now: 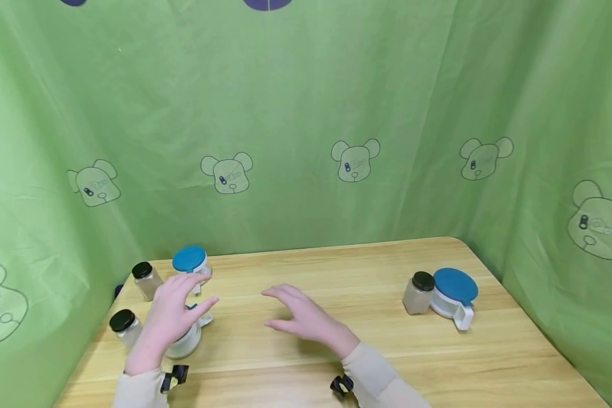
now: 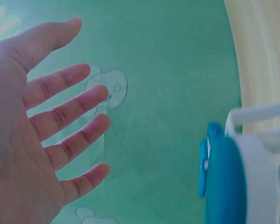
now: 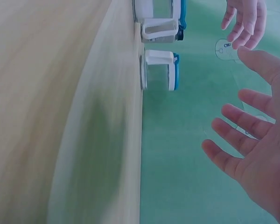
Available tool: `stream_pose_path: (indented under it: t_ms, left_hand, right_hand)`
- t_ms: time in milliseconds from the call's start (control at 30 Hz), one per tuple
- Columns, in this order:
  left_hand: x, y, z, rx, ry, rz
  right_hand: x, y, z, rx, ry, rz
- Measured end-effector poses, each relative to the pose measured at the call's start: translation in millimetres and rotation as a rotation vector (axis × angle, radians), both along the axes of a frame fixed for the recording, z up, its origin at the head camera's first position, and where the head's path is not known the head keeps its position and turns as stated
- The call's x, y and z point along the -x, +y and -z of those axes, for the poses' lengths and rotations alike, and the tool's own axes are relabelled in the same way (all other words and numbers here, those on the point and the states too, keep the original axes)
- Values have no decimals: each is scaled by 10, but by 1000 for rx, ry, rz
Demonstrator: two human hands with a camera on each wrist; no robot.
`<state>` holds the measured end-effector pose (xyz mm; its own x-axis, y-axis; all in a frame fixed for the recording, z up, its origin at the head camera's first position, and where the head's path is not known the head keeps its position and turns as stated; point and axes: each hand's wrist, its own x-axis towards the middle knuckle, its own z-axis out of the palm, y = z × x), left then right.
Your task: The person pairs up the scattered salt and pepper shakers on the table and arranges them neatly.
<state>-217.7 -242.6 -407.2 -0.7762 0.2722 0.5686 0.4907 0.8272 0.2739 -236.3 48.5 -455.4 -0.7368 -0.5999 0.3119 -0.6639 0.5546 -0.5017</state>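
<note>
My left hand [image 1: 170,311] hovers over the left side of the table, fingers spread and nothing held. Below it, partly hidden by the hand, stands a jar with a white handle [image 1: 185,344]; its blue lid [image 2: 226,182] shows in the left wrist view. Beyond that hand is another blue-lidded jar [image 1: 190,259]. Two small clear jars with black lids, one at the back [image 1: 145,280] and one nearer [image 1: 124,323], stand left of the hand. My right hand [image 1: 306,317] is held above the middle of the table, its fingers extended, touching nothing.
On the right of the wooden table [image 1: 336,283], a black-lidded small jar [image 1: 418,293] stands beside a blue-lidded jar with a white handle [image 1: 454,289]. Green curtain [image 1: 296,113] with bear heads hangs behind and along both sides.
</note>
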Motion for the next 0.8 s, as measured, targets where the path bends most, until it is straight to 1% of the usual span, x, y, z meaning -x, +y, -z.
stream_pose_path:
  t_ms: [100, 167, 300, 367, 533, 633, 800]
  left_hand:
    - [-8, -89, -30, -9, 18, -21]
    - [-20, -148, -49, -17, 11, -41]
    - [-66, -263, -95, -34, -46, -100]
    - [-101, -317, -128, -43, -70, -126]
    - [-165, -453, -195, -70, -46, -164]
    - [-167, -546, -189, -91, -50, -184]
    - [-132, -733, -119, -120, -110, -225]
  right_hand:
    - [14, -72, -13, -11, 4, -9]
    - [20, -123, -21, -14, -7, -16]
    - [23, -233, -34, -20, -25, -33]
    - [22, -295, -39, -19, -18, -50]
    - [26, -437, -38, -23, 25, -92]
    - [29, -509, -33, -23, 31, -108]
    - [35, -628, -8, -26, 14, -126]
